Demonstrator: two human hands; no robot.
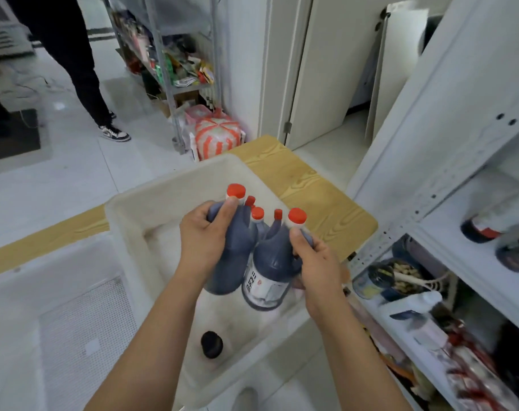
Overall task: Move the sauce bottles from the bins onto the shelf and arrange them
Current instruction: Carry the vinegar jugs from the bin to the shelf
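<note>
Right of the cream bin (128,221) stands the white metal shelf (430,143). On its boards we see dark sauce bottles lying on their sides (483,229) and, lower down, mixed jars and packets; none of their print is legible to us. Under the bin and running out past its far side is a wood-grain table top (311,185). A second white bin (74,321) with a perforated floor sits touching the cream bin's left wall. Beyond the bin, at the far left, a person's dark trouser legs (74,69) stand on the pale floor, and straight beyond the bin a red-and-white wrapped pack (218,137) rests at the foot of a wire rack.

Above the bin's middle we hold two dark sauce bottles side by side, touching and lifted clear of its floor. The left bottle (234,262) shows us no label. The right bottle (270,259) carries a white label (261,286) with dark characters and a small red mark, too blurred to read. Both have red caps, and more red caps show between them; we cannot tell how many bottles are there in all.

Our left hand (202,235) grips the left bottle's neck, thumb just under the cap. Our right hand (317,262) grips the right bottle's shoulder in the same way.

On the bin's floor, nearest us, a dark-capped bottle (211,344) stands upright.
</note>
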